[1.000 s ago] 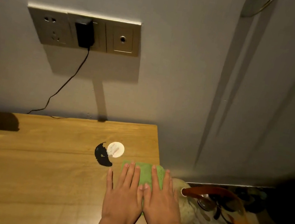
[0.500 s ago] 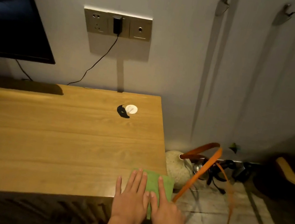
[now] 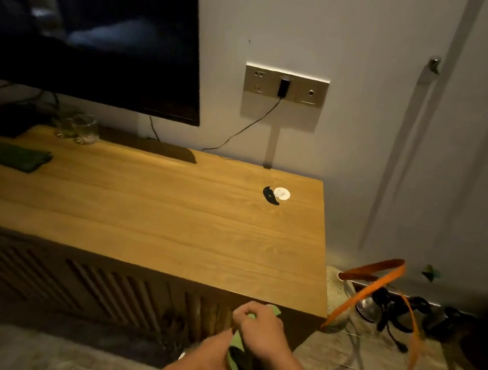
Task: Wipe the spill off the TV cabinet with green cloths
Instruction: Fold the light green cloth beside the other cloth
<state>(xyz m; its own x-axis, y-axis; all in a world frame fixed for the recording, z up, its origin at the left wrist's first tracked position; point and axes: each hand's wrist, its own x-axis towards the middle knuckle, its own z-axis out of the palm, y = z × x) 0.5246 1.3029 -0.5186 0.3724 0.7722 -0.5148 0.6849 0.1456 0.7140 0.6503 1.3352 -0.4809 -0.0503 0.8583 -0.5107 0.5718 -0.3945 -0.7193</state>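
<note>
Wooden table under the dark TV, black spill near its far right corner, and below its front edge both hands clamp the green cloth.

Light green cloth, dark green cloth, tan woodgrain cabinet

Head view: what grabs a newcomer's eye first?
The hands, low at centre in front of the cabinet: the right hand and left hand hold a light green cloth between them, off the surface. On the wooden cabinet top, a black blot sits beside a white disc near the right rear corner. A dark TV fills the upper left.
</note>
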